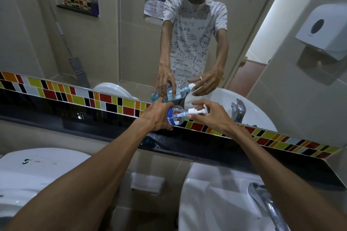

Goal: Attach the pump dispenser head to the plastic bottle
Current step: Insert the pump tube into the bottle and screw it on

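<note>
Step in hand looks like the threading stage: the pump head (197, 111) already sits at the neck of the plastic bottle (174, 117), which is held tipped on its side in the air, just in front of the mirror (131, 43) and above the dark ledge (187, 146). The left hand (155, 116) is wrapped around the bottle body, fingers closed on the label end. The right hand (212, 116) pinches the white collar and nozzle between thumb and fingertips, other fingers loosely curled. Whether the collar is fully screwed down cannot be told — the joint is small and partly hidden by the fingers.

Next move likely calls for twisting the collar while the left hand keeps the bottle steady, then standing it upright; blue liquid inside could leak if the thread is loose.

Room: a tiled bathroom — a coloured mosaic strip (112, 101) under the mirror, a white basin (216, 193) with a chrome tap (262, 199) below right, a paper dispenser (323, 28) on the right wall.
</note>
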